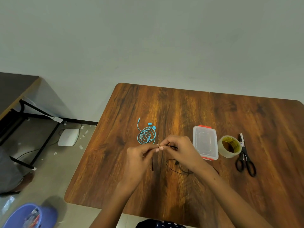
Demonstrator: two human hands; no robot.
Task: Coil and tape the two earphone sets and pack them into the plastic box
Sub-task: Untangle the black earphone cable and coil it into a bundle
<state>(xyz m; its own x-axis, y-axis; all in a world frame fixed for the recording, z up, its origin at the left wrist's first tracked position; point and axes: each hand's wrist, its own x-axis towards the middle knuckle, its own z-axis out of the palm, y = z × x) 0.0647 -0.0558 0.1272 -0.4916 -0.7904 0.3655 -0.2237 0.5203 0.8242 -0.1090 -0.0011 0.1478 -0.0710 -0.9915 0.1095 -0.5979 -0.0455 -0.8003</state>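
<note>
Both hands meet above the brown wooden table (213,195): the left hand (141,155) and right hand (179,150) each pinch the thin black earphone cable (174,168), whose slack loops lie beneath them. Beyond lies a loosely coiled turquoise earphone set (146,134). Rightward sit a closed clear plastic box with red clips (205,142), a clear tape roll (229,146) and black-handled scissors (245,158).

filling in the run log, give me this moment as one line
step: coiling black earphones | hands: left hand and right hand pinch the cable | blue earphones: coiled, untaped | plastic box: lid on | tape roll, scissors: untouched
</note>
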